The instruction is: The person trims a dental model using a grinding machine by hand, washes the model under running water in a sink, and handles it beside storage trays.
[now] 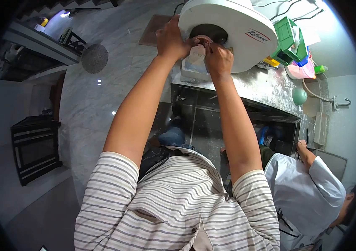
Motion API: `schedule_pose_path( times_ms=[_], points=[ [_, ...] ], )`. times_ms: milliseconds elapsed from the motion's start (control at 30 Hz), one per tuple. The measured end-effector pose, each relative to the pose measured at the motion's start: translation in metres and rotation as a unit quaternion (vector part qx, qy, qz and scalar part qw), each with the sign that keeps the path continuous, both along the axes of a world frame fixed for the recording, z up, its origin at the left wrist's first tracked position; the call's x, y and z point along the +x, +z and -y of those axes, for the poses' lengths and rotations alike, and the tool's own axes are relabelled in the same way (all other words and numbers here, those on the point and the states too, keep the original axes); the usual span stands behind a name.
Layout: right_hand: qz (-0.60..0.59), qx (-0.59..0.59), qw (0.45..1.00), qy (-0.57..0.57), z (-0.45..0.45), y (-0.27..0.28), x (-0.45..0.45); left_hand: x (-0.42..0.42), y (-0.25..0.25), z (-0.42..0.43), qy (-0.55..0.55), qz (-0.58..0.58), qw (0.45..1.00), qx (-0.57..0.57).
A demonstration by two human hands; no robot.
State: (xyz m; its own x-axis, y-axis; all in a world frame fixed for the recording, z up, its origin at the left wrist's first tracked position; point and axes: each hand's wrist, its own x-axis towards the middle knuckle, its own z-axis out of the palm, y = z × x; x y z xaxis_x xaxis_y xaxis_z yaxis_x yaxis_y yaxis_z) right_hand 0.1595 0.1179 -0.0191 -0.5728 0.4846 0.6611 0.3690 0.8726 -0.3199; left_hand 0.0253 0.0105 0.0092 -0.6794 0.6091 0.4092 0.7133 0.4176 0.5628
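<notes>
Both my hands grip a small pink, curved denture (202,38) in front of the dark round opening (217,32) of a white polishing machine (245,25). My left hand (173,41) holds its left side, with the fingers against the machine's rim. On the other side, my right hand (219,60) pinches it with closed fingers. The denture's far details are too small to make out. Below the hands sits a pale tray (194,62) with whitish residue, on the counter's edge.
A green bin (286,39), a pink container (301,70) and a green balloon-like bowl (299,96) stand right of the machine on the stained metal counter (266,85). A person in a white coat (303,188) is at my right. A round grey stool (94,58) stands left.
</notes>
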Motion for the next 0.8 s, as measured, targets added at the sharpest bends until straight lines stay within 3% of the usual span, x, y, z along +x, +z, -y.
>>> schedule_pose_path(
  times_ms=[600, 800],
  points=[
    [0.013, -0.007, 1.0, -0.012, 0.001, 0.0, 0.001, -0.001, -0.007, -0.003, 0.001, -0.001, 1.0, 0.019],
    [-0.007, -0.019, 1.0, 0.005, 0.002, 0.001, 0.004, -0.006, -0.013, -0.001, -0.045, 0.029, 0.996, 0.066]
  ],
)
